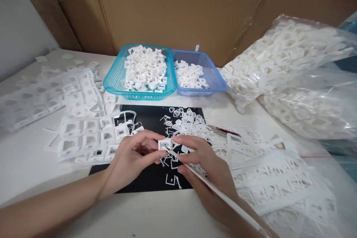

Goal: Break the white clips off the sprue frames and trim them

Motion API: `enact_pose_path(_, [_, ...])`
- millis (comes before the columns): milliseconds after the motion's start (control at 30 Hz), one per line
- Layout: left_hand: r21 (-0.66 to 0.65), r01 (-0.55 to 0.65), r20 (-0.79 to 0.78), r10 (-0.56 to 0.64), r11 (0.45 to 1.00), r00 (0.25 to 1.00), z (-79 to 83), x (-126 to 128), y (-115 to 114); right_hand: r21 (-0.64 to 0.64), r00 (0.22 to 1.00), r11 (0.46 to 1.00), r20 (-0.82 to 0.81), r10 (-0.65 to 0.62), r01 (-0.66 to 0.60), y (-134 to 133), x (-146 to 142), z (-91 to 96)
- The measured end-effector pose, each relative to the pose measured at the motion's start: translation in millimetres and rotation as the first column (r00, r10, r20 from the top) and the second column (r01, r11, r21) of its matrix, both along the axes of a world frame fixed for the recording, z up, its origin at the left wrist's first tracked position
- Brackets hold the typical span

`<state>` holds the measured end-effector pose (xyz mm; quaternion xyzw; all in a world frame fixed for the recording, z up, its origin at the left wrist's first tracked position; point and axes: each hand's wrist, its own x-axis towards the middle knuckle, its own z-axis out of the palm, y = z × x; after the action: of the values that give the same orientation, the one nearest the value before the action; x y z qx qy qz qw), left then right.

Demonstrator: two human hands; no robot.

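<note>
My left hand (134, 152) pinches a small white square frame piece (164, 144) with an opening in its middle, held above the black mat (139, 180). My right hand (208, 165) is closed round a long, thin white tool (220, 193). Its narrow tip reaches the lower right of the piece, and its other end runs down past my right wrist. What kind of tool it is, I cannot make out. Under and behind both hands lie loose white offcuts (192, 122), rings and thin strips among them.
A teal basket (111, 86) and a blue basket (216, 78) hold small white pieces. Sheets of joined frames (80, 137) lie left. Red-handled tweezers or a cutter (223, 131), stripped sheets (276, 178) and bulging clear bags (281, 55) are at right. A cardboard wall (167, 7) stands behind.
</note>
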<state>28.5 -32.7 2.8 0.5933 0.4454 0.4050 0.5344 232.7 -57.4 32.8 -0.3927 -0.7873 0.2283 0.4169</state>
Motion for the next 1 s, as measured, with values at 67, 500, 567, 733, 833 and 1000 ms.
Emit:
enact_pose_path(67, [0.033, 0.004, -0.019, -0.004, 0.999, 1.000, 0.8, 0, -1, 0.027, 0.999, 0.999, 0.030, 0.037, -0.038, 1, -2, 0.2])
enact_pose_path(500, [0.038, 0.017, -0.088, -0.013, 0.999, 0.996, -4.4, -2, -5, 0.176, 0.996, 0.983, 0.087, 0.028, -0.043, 3, -6, -12.0])
enact_pose_path(567, [0.029, 0.029, -0.095, -0.026, 0.999, 0.995, -5.1, -2, -4, 0.149, 0.987, 0.987, 0.158, 0.032, -0.056, 3, -7, -9.3])
enact_pose_path(733, [-0.049, 0.035, -0.126, -0.041, 0.998, 0.991, -2.0, 0, -3, 0.240, 0.971, 0.968, 0.238, 0.008, -0.067, 5, -8, -8.6])
enact_pose_path(833, [-0.135, 0.015, -0.118, -0.031, 0.991, 0.992, 3.7, 1, -1, 0.285, 0.957, 0.953, 0.288, 0.019, -0.104, 4, -7, -12.9])
enact_pose_path(1000, [-0.230, 0.008, -0.057, -0.022, 0.973, 0.998, 9.9, 2, 2, 0.232, 0.962, 0.972, 0.274, -0.018, -0.048, -1, -6, -14.7])
